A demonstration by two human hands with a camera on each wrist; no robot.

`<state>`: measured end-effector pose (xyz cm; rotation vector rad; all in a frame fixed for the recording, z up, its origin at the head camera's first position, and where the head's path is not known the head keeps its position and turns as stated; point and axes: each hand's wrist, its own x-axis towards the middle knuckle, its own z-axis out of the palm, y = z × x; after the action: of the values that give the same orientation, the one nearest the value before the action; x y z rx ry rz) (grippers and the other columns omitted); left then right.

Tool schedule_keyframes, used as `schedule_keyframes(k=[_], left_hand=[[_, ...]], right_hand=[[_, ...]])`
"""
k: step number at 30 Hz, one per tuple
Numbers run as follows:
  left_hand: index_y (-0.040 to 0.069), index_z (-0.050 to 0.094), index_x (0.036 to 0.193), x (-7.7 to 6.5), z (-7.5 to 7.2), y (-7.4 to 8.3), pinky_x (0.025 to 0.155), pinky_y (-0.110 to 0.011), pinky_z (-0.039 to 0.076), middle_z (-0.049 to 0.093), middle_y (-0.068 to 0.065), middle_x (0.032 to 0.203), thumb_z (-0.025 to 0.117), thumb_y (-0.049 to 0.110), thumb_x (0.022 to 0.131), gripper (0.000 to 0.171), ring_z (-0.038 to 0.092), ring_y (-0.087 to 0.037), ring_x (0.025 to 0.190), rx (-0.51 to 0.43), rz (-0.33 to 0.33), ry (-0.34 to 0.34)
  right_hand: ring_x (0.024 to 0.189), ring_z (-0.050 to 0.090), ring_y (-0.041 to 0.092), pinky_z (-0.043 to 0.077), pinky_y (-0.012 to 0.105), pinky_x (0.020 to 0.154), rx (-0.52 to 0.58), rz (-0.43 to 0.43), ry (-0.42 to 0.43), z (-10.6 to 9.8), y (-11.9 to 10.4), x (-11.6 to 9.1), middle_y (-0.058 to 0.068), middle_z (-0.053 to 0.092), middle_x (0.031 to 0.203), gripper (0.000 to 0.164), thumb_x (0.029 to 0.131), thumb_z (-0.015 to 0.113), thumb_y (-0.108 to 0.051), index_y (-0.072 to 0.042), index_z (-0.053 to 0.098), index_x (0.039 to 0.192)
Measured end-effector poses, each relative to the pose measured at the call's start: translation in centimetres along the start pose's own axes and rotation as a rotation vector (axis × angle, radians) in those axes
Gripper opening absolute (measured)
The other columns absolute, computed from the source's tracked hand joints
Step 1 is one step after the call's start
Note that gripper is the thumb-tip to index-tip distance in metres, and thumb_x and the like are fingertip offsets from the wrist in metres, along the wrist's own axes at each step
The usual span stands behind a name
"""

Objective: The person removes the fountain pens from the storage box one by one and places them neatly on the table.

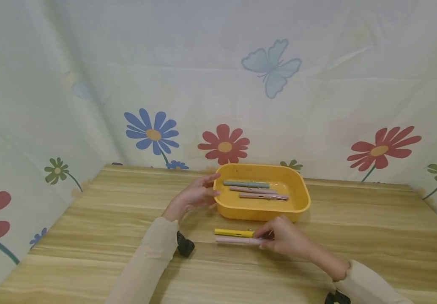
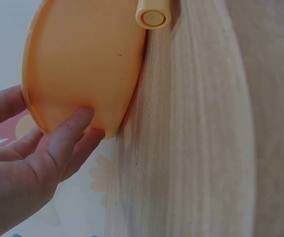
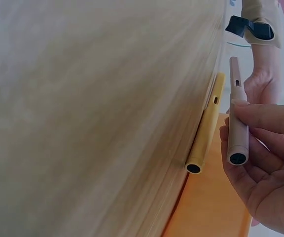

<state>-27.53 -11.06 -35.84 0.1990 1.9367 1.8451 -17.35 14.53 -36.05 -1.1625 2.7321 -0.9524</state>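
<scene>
The grip of the right hand (image 1: 288, 238) is narrow, holding a slim pale pink pen (image 3: 238, 131) between thumb and fingers, in front of the tray; the right wrist view shows it raised from the wood. The grip of the left hand (image 1: 198, 194) is wide, its parted fingers touching the left end of a yellow-orange, round-cornered open tray (image 1: 264, 214). Three slender pens lie side by side on the tray's floor, roughly lengthwise: a grey-green pen (image 1: 245, 184) at the back, a light pinkish pen (image 1: 252, 190) in the middle, and a dusky pink pen (image 1: 258, 196) nearest the front wall. Outside, a bright yellow pen (image 1: 233, 232) lies between the tray and the pale pink one, nearly parallel to both, its right end partly hidden by the fingers. The tray sits near the back edge of the wood-grained bench (image 1: 89, 253), with open room to its right and beyond the left forearm. The pale pink pen has a smooth straight barrel, a small dark oval slot and a dark round end. Behind the bench hangs a whitish cloth (image 1: 188, 84) printed with flowers and a blue butterfly.
</scene>
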Motion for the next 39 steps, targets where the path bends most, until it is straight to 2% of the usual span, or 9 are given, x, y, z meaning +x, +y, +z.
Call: schedule_keyframes(k=[13, 18, 32, 39], left_hand=[[0.012, 0.025, 0.144, -0.2, 0.1, 0.2, 0.097, -0.048, 0.038, 0.025, -0.019, 0.146, 0.051, -0.004, 0.088, 0.063, 0.041, -0.037, 0.122, -0.005, -0.003, -0.002], [0.012, 0.026, 0.144, -0.1, 0.1, 0.2, 0.097, -0.048, 0.038, 0.025, -0.019, 0.146, 0.050, -0.004, 0.088, 0.063, 0.041, -0.036, 0.122, 0.000, -0.006, 0.004], [0.012, 0.027, 0.144, -0.2, 0.2, 0.2, 0.097, -0.048, 0.038, 0.024, -0.018, 0.146, 0.052, -0.004, 0.087, 0.063, 0.042, -0.036, 0.121, -0.003, -0.008, 0.013], [0.012, 0.027, 0.144, -0.1, 0.2, 0.2, 0.098, -0.049, 0.037, 0.024, -0.018, 0.146, 0.051, -0.004, 0.088, 0.063, 0.041, -0.036, 0.123, -0.008, -0.006, 0.007]], right_hand=[[0.073, 0.062, 0.003, 0.051, 0.018, 0.061, -0.069, -0.048, -0.019, 0.6, 0.2, 0.2, 0.001, 0.070, 0.079, 0.018, 0.066, 0.077, 0.000, -0.004, 0.073, 0.083], [0.073, 0.061, 0.002, 0.050, 0.018, 0.061, -0.073, -0.037, -0.026, 0.6, 0.2, 0.3, 0.000, 0.070, 0.080, 0.019, 0.065, 0.077, -0.001, -0.005, 0.073, 0.084], [0.060, 0.052, -0.004, 0.044, 0.013, 0.050, -0.065, 0.002, -0.067, 1.2, 0.3, 0.4, 0.001, 0.070, 0.078, 0.018, 0.066, 0.075, 0.001, -0.003, 0.073, 0.083], [0.061, 0.054, -0.004, 0.045, 0.013, 0.051, -0.065, 0.009, -0.075, 1.2, 0.2, 0.4, 0.002, 0.070, 0.078, 0.019, 0.066, 0.076, 0.000, -0.003, 0.073, 0.084]])
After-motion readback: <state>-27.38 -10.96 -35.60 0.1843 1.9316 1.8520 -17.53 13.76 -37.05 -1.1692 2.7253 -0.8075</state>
